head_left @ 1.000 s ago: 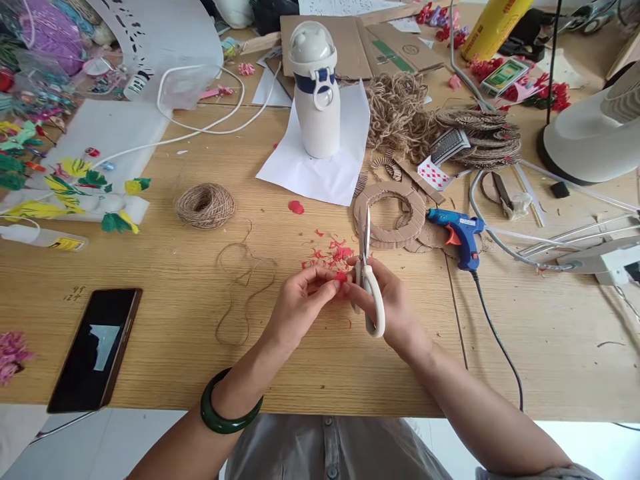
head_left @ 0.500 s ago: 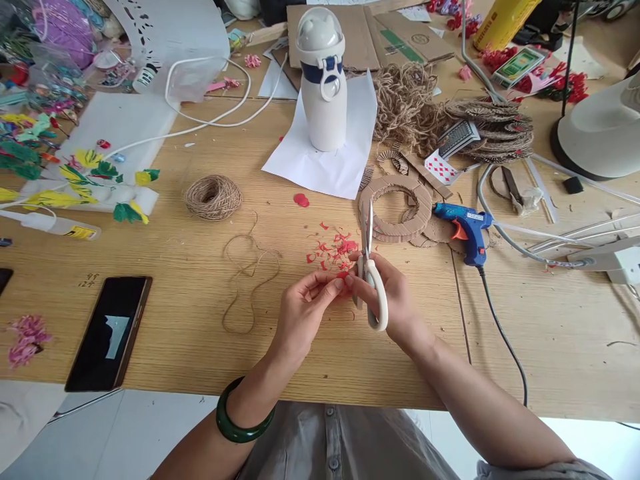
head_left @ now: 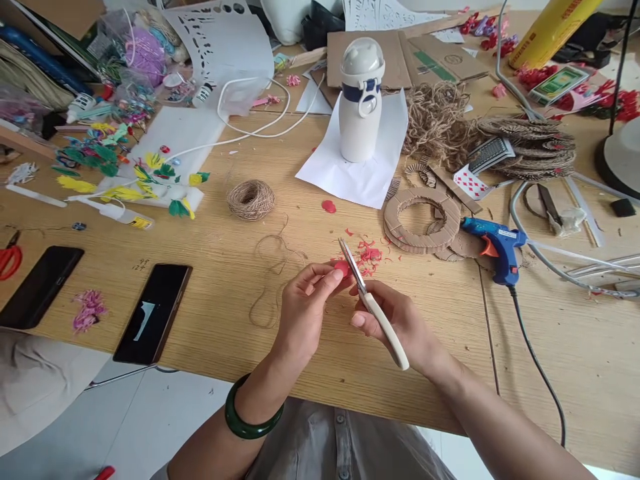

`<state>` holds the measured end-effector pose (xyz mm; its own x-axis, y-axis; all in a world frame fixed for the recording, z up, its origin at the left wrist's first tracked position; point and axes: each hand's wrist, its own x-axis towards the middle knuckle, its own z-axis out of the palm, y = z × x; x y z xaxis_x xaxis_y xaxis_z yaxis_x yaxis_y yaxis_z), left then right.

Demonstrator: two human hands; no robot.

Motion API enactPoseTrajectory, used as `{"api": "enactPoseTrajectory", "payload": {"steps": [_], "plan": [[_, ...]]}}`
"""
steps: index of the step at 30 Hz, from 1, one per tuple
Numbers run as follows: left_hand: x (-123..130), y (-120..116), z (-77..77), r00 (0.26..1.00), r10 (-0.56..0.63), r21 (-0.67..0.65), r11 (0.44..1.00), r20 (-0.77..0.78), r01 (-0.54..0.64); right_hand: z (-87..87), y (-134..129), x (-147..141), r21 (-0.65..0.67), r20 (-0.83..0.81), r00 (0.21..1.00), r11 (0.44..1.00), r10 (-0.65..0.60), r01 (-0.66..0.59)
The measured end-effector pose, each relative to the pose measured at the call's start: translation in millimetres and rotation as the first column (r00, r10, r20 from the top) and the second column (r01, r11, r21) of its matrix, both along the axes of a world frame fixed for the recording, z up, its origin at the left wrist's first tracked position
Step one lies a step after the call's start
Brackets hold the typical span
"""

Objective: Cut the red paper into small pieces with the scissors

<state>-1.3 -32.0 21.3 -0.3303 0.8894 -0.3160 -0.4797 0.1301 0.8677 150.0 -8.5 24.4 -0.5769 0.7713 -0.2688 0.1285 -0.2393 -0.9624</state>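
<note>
Between the thumb and fingers of my left hand [head_left: 306,308] is a small red piece [head_left: 342,268], rounded and thin like paper or felt; its exact material I cannot tell. My right hand [head_left: 395,320] grips white-handled scissors [head_left: 383,327], whose blades point up and left, right beside the red piece. The blades look nearly closed. Red scraps [head_left: 369,255] lie scattered on the table just beyond both hands. A loose length of twine [head_left: 270,270] curls left of my left hand, and a red disc [head_left: 329,207] lies farther back.
A twine ball [head_left: 251,199] sits left of centre. Behind stands a white bottle [head_left: 361,107] on paper. To the right are a cardboard ring [head_left: 423,220] and a blue glue gun [head_left: 500,247] with its cable. Two phones, one a brown-edged phone [head_left: 153,313], lie at left near the table edge.
The view has swung left, so things appear farther right. My right hand has drawn slightly away from the left, and the scissors have turned from upright to slanting left. The red piece shows more.
</note>
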Motion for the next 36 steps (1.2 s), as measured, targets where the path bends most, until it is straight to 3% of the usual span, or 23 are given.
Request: {"api": "enactPoseTrajectory", "payload": {"steps": [36], "plan": [[-0.1,1.2,-1.9,1.000,-0.014,-0.010,1.000,0.024,0.015,2.6,2.6,-1.5,0.014,0.037,0.999,1.000,-0.007,0.007]]}}
